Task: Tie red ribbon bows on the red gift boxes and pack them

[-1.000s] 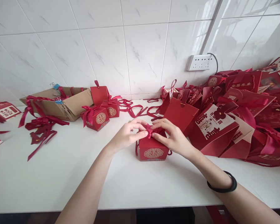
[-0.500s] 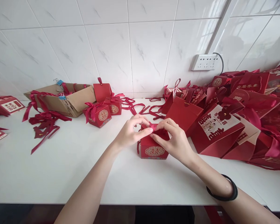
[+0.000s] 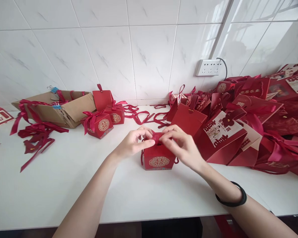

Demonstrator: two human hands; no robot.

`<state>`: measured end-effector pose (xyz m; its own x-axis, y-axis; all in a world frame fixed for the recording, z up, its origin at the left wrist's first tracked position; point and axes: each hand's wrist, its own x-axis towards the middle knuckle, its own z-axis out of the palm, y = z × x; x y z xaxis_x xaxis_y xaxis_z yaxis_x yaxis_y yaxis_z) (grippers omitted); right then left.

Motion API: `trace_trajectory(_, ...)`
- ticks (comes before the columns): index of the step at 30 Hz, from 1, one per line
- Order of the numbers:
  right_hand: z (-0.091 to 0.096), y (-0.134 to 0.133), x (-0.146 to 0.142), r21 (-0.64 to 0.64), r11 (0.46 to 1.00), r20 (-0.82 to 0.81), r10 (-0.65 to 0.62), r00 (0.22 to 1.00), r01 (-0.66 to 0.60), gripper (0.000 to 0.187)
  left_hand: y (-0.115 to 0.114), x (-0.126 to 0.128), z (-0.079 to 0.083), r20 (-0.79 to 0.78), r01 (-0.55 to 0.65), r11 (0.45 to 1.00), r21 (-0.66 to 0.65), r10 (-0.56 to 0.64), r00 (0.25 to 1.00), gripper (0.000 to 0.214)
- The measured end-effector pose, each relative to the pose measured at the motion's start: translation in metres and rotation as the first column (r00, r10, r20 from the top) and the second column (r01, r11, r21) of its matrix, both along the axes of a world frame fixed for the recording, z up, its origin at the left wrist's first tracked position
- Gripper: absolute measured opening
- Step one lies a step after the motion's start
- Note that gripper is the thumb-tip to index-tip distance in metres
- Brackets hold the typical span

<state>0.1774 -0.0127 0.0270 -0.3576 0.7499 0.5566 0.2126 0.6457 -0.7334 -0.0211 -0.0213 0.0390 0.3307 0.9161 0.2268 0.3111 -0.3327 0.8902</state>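
Note:
A small red gift box [image 3: 159, 161] with a round gold emblem stands upright on the white table in front of me. On its top sits a red ribbon bow [image 3: 156, 137]. My left hand [image 3: 136, 141] pinches the bow's left side between thumb and fingers. From the other side my right hand [image 3: 180, 142] pinches the bow's right side, its fingertips partly hiding the ribbon. Red cord shows at both sides of the box. Behind my right hand a taller red box with its flap up [image 3: 188, 119] leans on the table.
Two bow-tied red boxes [image 3: 99, 125] stand left of centre, beside a cardboard box [image 3: 72, 110] of ribbons. Loose ribbons [image 3: 37, 137] lie before it. Many red gift boxes [image 3: 225, 132] are heaped on the right. A power strip [image 3: 209, 67] is on the tiled wall.
The view has shifted slightly to the right. My right hand's fingers have drawn closer together on the bow, and both hands stay at the box's top.

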Motion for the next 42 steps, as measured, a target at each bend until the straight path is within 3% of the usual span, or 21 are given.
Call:
trace_trajectory(2, 0.006, 0.006, 0.008, -0.144, 0.985, -0.033, -0.101, 0.994, 0.095, 0.022, 0.001, -0.001, 0.001, -0.018, -0.011, 1.000, -0.014, 0.011, 1.000, 0.030)
trace_trajectory(5, 0.010, 0.014, 0.018, -0.272, 0.941, 0.147, -0.166, 0.975, 0.201, 0.029, 0.002, 0.001, 0.000, -0.053, -0.105, 0.994, 0.019, 0.105, 0.993, 0.038)
trace_trajectory(7, 0.010, 0.017, 0.021, -0.304, 0.940, 0.260, -0.073, 0.963, 0.153, 0.032, 0.003, 0.002, -0.001, -0.073, -0.150, 0.988, 0.034, 0.152, 0.986, 0.035)
trace_trajectory(10, 0.007, 0.017, 0.021, -0.337, 0.938, 0.300, 0.021, 0.954, 0.086, 0.028, 0.004, 0.002, -0.001, -0.069, -0.163, 0.986, 0.023, 0.164, 0.984, 0.026)
trace_trajectory(14, 0.007, 0.016, 0.021, -0.403, 0.914, 0.164, 0.130, 0.978, -0.053, 0.023, 0.003, -0.002, 0.001, -0.018, -0.115, 0.992, -0.045, 0.115, 0.993, 0.020)
trace_trajectory(18, 0.008, 0.017, 0.024, -0.494, 0.831, 0.047, 0.320, 0.946, -0.256, 0.026, 0.000, -0.004, 0.007, -0.005, -0.068, 0.995, -0.076, 0.068, 0.998, 0.032)
trace_trajectory(20, 0.009, 0.018, 0.025, -0.502, 0.817, 0.048, 0.353, 0.935, -0.283, 0.029, -0.001, -0.004, 0.009, -0.049, -0.080, 0.994, -0.073, 0.077, 0.996, 0.035)
trace_trajectory(25, 0.009, 0.018, 0.024, -0.450, 0.856, 0.076, 0.320, 0.944, -0.254, 0.033, -0.002, -0.006, 0.010, -0.175, -0.095, 0.992, -0.078, 0.080, 0.981, 0.033)
trace_trajectory(30, 0.009, 0.017, 0.023, -0.557, 0.782, -0.001, 0.336, 0.942, -0.280, 0.036, 0.000, -0.008, 0.008, -0.212, -0.053, 0.995, -0.085, 0.034, 0.977, 0.021)
trace_trajectory(36, 0.008, 0.018, 0.021, -0.586, 0.761, -0.052, 0.309, 0.950, -0.279, 0.038, -0.004, -0.011, 0.016, -0.209, -0.083, 0.993, -0.080, 0.065, 0.976, 0.036)
trace_trajectory(42, 0.004, 0.020, 0.020, -0.588, 0.760, 0.003, 0.346, 0.938, -0.279, 0.046, -0.012, -0.018, 0.025, -0.254, -0.174, 0.938, -0.301, 0.097, 0.962, 0.037)
